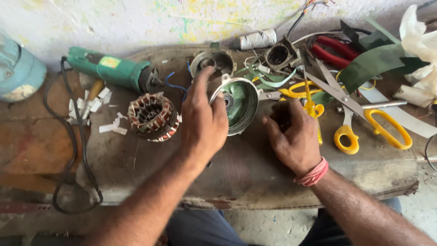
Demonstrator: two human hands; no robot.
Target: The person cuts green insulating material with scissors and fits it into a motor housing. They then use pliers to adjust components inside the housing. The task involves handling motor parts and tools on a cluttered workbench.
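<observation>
My left hand [202,118] grips a round metal motor end cover [240,105] with a green inner face, tilted on its edge above a worn wooden bench [246,168]. My right hand [293,136] rests on the bench just right of the cover, fingers curled, with a red thread band at the wrist; whether it holds anything is hidden. A copper-wound stator [152,116] lies left of my left hand. Another round metal housing [213,61] sits behind the cover.
A green angle grinder [114,70] with a black cord lies at back left, with white paper scraps beside it. Yellow-handled scissors [364,120], red pliers [334,50], a thread spool [257,40], green sheet strips and a square housing [280,55] crowd the right.
</observation>
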